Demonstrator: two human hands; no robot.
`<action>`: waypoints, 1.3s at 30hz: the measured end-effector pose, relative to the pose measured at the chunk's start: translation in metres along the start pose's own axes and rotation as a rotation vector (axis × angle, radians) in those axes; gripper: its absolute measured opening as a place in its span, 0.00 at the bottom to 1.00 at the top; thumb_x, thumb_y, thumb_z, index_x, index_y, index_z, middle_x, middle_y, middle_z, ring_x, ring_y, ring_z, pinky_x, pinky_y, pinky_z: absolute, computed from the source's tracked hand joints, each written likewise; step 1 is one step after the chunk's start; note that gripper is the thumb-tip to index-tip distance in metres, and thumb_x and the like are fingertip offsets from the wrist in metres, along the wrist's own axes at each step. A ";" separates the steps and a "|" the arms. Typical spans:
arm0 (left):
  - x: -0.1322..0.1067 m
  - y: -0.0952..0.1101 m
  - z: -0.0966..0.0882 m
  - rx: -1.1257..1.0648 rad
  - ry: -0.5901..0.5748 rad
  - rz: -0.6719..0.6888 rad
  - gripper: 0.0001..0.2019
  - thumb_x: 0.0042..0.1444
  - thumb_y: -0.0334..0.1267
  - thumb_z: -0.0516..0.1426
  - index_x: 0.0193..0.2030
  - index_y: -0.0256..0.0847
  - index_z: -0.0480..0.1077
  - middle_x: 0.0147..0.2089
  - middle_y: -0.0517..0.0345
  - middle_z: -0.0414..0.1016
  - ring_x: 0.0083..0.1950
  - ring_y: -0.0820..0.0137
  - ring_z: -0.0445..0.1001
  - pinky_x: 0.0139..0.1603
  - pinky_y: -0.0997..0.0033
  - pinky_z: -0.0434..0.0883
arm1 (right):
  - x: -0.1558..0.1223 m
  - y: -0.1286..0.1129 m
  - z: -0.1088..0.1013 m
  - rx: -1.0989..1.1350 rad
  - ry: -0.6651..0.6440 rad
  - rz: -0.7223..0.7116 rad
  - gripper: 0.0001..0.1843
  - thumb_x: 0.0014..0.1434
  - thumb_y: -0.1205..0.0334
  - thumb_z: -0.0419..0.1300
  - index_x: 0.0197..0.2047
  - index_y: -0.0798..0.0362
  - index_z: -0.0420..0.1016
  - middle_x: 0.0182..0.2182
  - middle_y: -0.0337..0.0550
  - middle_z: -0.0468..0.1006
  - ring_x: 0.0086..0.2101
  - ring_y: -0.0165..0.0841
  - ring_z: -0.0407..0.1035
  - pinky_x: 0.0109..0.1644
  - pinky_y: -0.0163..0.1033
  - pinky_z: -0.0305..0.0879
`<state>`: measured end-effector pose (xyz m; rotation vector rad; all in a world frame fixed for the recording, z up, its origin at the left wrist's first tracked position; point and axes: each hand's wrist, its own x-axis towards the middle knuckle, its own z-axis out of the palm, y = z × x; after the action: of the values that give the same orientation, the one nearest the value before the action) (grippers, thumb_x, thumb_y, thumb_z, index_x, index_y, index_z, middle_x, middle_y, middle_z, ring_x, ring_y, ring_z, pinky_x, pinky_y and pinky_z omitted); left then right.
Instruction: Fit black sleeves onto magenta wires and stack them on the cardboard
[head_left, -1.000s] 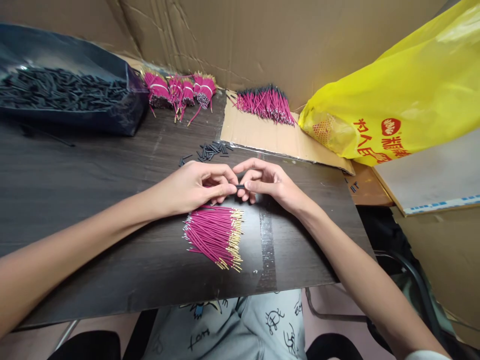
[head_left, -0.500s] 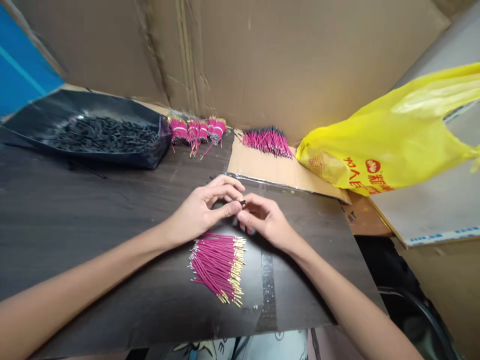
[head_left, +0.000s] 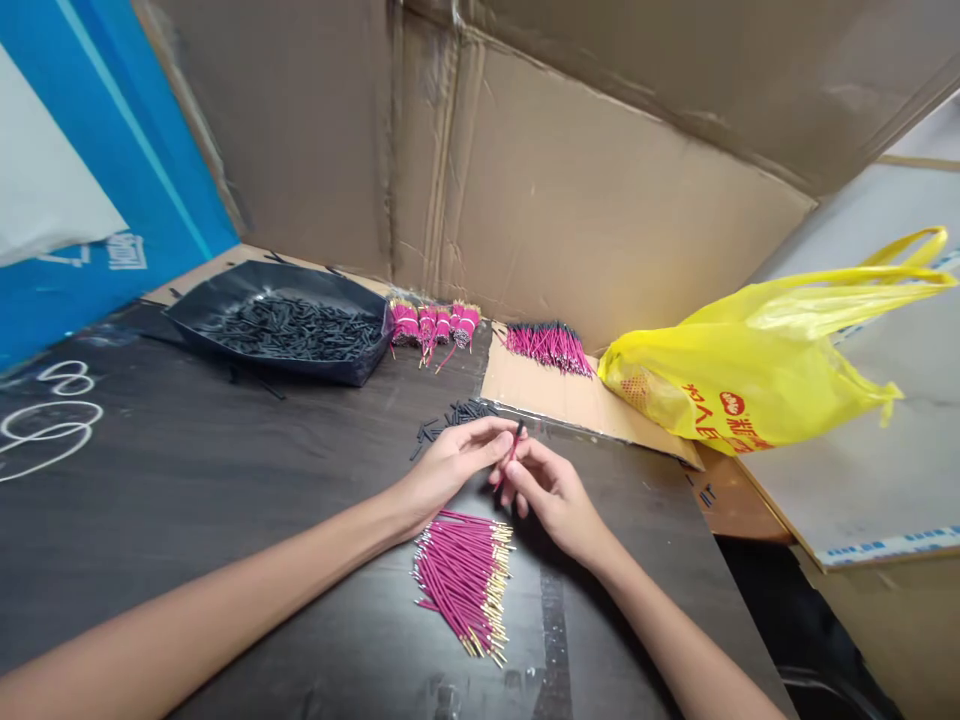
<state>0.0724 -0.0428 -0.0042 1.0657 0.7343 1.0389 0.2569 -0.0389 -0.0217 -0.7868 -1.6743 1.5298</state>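
My left hand [head_left: 452, 464] and my right hand [head_left: 547, 492] meet above the dark table [head_left: 187, 480], fingers pinched together. Between them stands a single magenta wire [head_left: 513, 452] with a short black tube on its upper end; the right hand's fingers grip it, and the left fingertips touch it near the top. Just below the hands lies a loose pile of magenta wires with gold ends [head_left: 466, 572]. A small scatter of black tube pieces [head_left: 450, 418] lies just beyond the hands.
A black tray of black tubes [head_left: 289, 328] sits at the back left. Bundled magenta wires [head_left: 433, 324] and a pile of black-tipped wires [head_left: 549, 346] on a cardboard sheet [head_left: 570, 395] lie at the back. A yellow plastic bag [head_left: 757, 370] is at right. Cardboard walls enclose the table.
The camera has tilted up, so the hands sit lower and farther in view. The wire between the fingers has turned from lying level to standing nearly upright.
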 end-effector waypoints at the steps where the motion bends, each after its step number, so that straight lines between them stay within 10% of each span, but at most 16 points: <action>1: 0.001 0.000 -0.002 0.012 0.029 0.017 0.19 0.64 0.51 0.64 0.55 0.40 0.74 0.45 0.52 0.77 0.41 0.68 0.76 0.45 0.66 0.74 | 0.001 -0.001 -0.005 -0.024 0.032 -0.001 0.15 0.70 0.47 0.62 0.43 0.51 0.70 0.40 0.46 0.78 0.29 0.29 0.71 0.27 0.33 0.63; 5: 0.004 0.001 -0.011 0.228 0.108 0.127 0.19 0.66 0.51 0.61 0.56 0.41 0.75 0.57 0.46 0.78 0.60 0.59 0.75 0.62 0.59 0.70 | 0.019 -0.005 -0.047 -0.317 0.246 -0.008 0.20 0.70 0.42 0.58 0.42 0.52 0.68 0.38 0.48 0.80 0.28 0.32 0.71 0.26 0.34 0.62; 11: -0.001 -0.004 -0.026 0.862 0.158 0.452 0.10 0.72 0.41 0.52 0.51 0.41 0.72 0.47 0.49 0.78 0.49 0.60 0.76 0.54 0.54 0.71 | 0.103 -0.030 -0.134 -1.046 0.581 0.117 0.15 0.72 0.57 0.52 0.43 0.58 0.74 0.40 0.56 0.82 0.39 0.39 0.76 0.47 0.41 0.67; 16: -0.004 -0.009 -0.033 1.149 0.099 0.709 0.14 0.70 0.27 0.47 0.55 0.37 0.70 0.45 0.49 0.76 0.46 0.62 0.73 0.49 0.60 0.72 | 0.157 -0.036 -0.164 -1.330 0.620 0.312 0.14 0.69 0.64 0.54 0.44 0.61 0.80 0.46 0.67 0.81 0.51 0.48 0.76 0.54 0.43 0.65; 29: -0.001 -0.009 -0.045 1.267 0.112 0.728 0.13 0.66 0.24 0.50 0.51 0.37 0.73 0.44 0.50 0.77 0.44 0.61 0.72 0.50 0.59 0.71 | 0.163 -0.030 -0.161 -1.532 0.517 0.352 0.17 0.70 0.62 0.54 0.44 0.60 0.84 0.46 0.63 0.82 0.49 0.45 0.77 0.51 0.41 0.66; 35: 0.014 0.010 -0.082 1.262 0.389 0.630 0.10 0.65 0.26 0.50 0.45 0.38 0.72 0.43 0.50 0.75 0.47 0.60 0.72 0.53 0.57 0.70 | 0.100 -0.022 -0.118 -1.425 0.535 0.148 0.16 0.72 0.58 0.52 0.52 0.52 0.80 0.49 0.49 0.83 0.47 0.39 0.77 0.50 0.39 0.65; 39: 0.020 0.016 -0.107 1.305 0.262 0.507 0.06 0.63 0.31 0.55 0.40 0.40 0.73 0.38 0.55 0.74 0.43 0.62 0.73 0.48 0.61 0.71 | 0.041 0.002 -0.069 -1.194 0.501 -0.095 0.14 0.73 0.55 0.53 0.48 0.51 0.77 0.42 0.42 0.82 0.35 0.34 0.75 0.43 0.38 0.65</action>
<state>-0.0194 0.0144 -0.0257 2.3413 1.4784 1.1004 0.2923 0.0332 -0.0174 -1.4743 -2.0662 0.0655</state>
